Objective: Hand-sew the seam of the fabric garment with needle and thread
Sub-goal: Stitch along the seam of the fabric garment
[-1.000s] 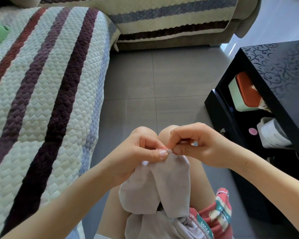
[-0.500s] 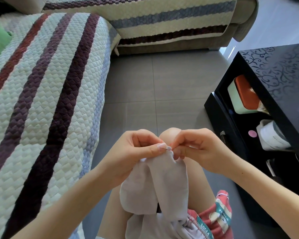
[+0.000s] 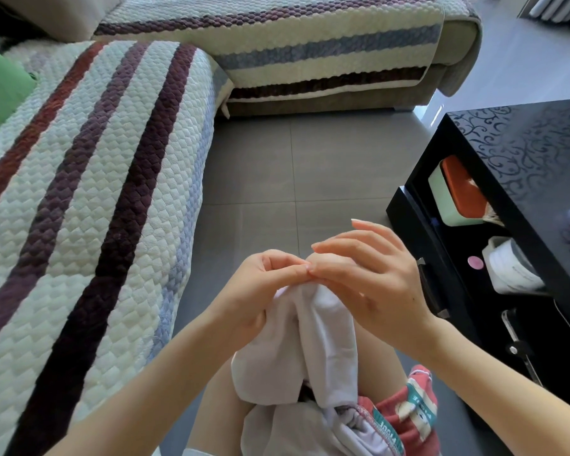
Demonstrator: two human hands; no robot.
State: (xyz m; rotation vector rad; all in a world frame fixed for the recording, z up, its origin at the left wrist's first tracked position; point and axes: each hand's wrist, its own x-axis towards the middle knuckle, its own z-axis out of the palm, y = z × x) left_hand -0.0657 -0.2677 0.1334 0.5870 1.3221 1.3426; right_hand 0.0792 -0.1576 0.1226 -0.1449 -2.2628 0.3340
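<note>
Right now my left hand [image 3: 260,284] has its fingers curled, thumb and forefinger pinching the top fold of the pale garment [image 3: 326,340] just above my knees. My right hand [image 3: 372,278] meets it fingertip to fingertip, forefinger at the fold, the other fingers fanned out and nearly straight. Whether it pinches a needle I cannot tell. The garment hangs from the fold down into my lap. A striped sofa [image 3: 96,192] lies to my left and a black table [image 3: 524,153] to my right.

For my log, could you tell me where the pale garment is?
Head view, lower centre: pale garment draped over the lap, left hand pinching its top.
</note>
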